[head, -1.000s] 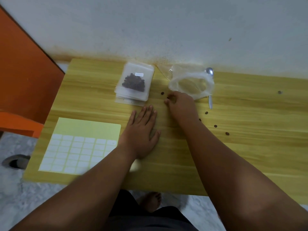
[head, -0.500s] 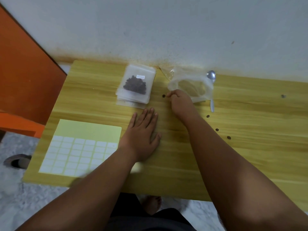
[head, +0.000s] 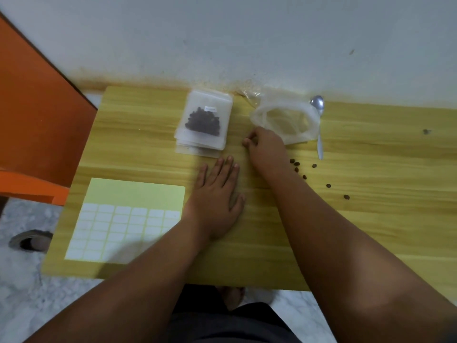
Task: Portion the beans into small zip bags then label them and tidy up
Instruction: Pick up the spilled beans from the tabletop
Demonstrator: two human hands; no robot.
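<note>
Nearest, at the left, lies a label sheet (head: 123, 219) with its upper rows already peeled. Just right of it rests the left hand (head: 217, 201), flat on the tabletop (head: 371, 231), fingers (head: 222, 167) spread and holding nothing. Right of the forearm, scattered loose beans (head: 314, 174) wait to be gathered. Farther in reaches the right hand (head: 267, 144), fingertips (head: 247, 142) pinched together, probably on a single stray bean, though too small to tell. Beyond it, an emptied clear plastic bag (head: 286, 120) with rolled-down rim, and a metal spoon (head: 319, 125) against its right side. Far left of that, a stack of small zip bags (head: 205, 125), filled and labelled on top. Risks: a pinched bean slipping and rolling off the edge; the forearm sweeping the loose beans farther; the limp bag mouth collapsing at the drop.
</note>
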